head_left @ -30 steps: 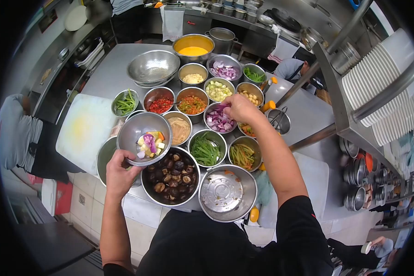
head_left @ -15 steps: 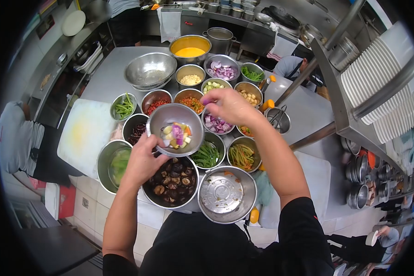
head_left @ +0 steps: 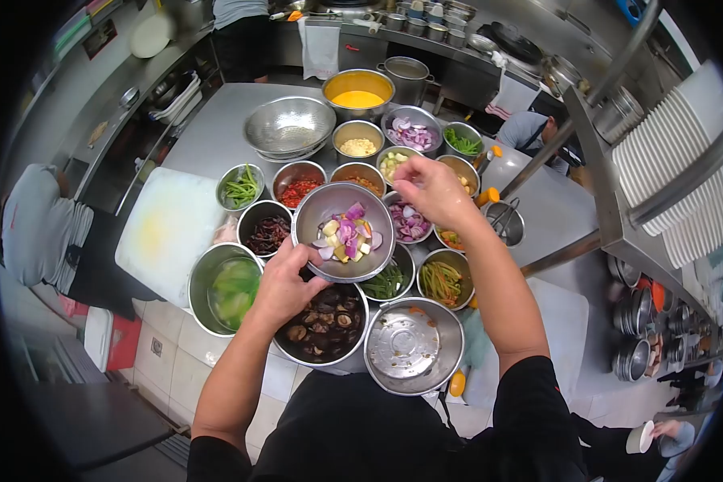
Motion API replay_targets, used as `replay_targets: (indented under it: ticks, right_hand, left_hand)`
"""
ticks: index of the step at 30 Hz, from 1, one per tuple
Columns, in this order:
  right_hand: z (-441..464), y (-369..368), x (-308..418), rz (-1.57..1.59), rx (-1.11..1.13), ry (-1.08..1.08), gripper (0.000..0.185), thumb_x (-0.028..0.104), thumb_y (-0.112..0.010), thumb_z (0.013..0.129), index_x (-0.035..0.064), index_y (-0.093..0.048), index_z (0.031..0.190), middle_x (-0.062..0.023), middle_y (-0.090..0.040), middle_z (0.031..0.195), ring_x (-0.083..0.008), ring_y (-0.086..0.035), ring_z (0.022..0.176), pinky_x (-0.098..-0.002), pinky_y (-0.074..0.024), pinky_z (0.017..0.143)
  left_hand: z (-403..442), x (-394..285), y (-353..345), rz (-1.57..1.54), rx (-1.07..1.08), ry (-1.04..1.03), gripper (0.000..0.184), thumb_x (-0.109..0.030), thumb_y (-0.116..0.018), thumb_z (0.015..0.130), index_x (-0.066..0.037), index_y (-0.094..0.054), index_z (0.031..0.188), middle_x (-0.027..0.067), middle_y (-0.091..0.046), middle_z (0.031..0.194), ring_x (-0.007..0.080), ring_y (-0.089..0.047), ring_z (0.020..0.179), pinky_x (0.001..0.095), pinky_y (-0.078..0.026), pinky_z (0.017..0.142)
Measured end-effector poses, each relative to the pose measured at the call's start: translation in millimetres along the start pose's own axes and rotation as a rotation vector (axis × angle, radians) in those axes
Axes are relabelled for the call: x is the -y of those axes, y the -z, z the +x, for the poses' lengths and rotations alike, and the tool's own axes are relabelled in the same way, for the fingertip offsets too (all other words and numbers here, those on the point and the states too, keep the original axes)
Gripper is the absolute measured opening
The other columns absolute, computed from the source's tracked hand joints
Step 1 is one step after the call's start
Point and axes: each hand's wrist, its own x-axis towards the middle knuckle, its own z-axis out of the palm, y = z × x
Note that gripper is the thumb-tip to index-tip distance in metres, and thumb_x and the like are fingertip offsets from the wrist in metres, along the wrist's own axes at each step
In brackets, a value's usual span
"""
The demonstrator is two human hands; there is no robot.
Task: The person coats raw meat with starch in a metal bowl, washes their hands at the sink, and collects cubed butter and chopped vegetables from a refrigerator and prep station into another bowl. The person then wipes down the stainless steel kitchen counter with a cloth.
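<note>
My left hand (head_left: 287,281) grips the rim of a metal bowl (head_left: 317,210), tilted toward me over the pots. In the bowl lie red onion pieces (head_left: 349,231) with pale and orange vegetable chunks. My right hand (head_left: 438,194) hovers right of the bowl with its fingers curled together; what they hold, if anything, is hidden. Close below it is a pot of cut red onion (head_left: 410,223). A pot of dark mushrooms (head_left: 323,325) stands under the bowl, beside cut green vegetables (head_left: 386,283), partly covered by the bowl.
An almost empty metal pot (head_left: 410,341) sits at the near edge. White cutting boards (head_left: 157,233) flank the pots. A colander (head_left: 289,124) and a pot of yellow liquid (head_left: 357,98) stand farther back. A shelf with stacked plates (head_left: 659,153) overhangs the right; co-workers (head_left: 36,217) stand around.
More red onion now lies in the bowl. The purple piece at my right fingertips is no longer visible there, and that hand has moved slightly away from the bowl. The view has shifted a little.
</note>
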Motion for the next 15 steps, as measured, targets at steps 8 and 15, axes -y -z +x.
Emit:
replay_targets:
  ticks: [8, 15]
  right_hand:
    - [8.2, -20.3, -34.9, -0.534, 0.122, -0.133, 0.025, 0.015, -0.069, 0.084, 0.0055, -0.065, 0.107, -0.0179, -0.067, 0.105, -0.0359, -0.064, 0.1, -0.0445, -0.0502, 0.088]
    - [6.1, -59.3, 45.4, -0.418, -0.042, 0.384, 0.015, 0.019, -0.073, 0.08, 0.0074, -0.068, 0.089, -0.0132, -0.062, 0.095, -0.0313, -0.064, 0.089, -0.0404, -0.052, 0.078]
  left_hand:
    - [-20.7, 25.3, 53.5, 0.055, -0.155, 0.127, 0.033, -0.003, -0.082, 0.066, -0.008, -0.061, 0.091, 0.0131, -0.061, 0.098, 0.0332, -0.063, 0.093, 0.0404, -0.051, 0.079]
    - [-27.9, 41.4, 65.5, 0.107, -0.157, 0.112, 0.035, -0.004, -0.082, 0.066, -0.008, -0.06, 0.092, 0.0143, -0.06, 0.102, 0.035, -0.063, 0.094, 0.0402, -0.051, 0.079]
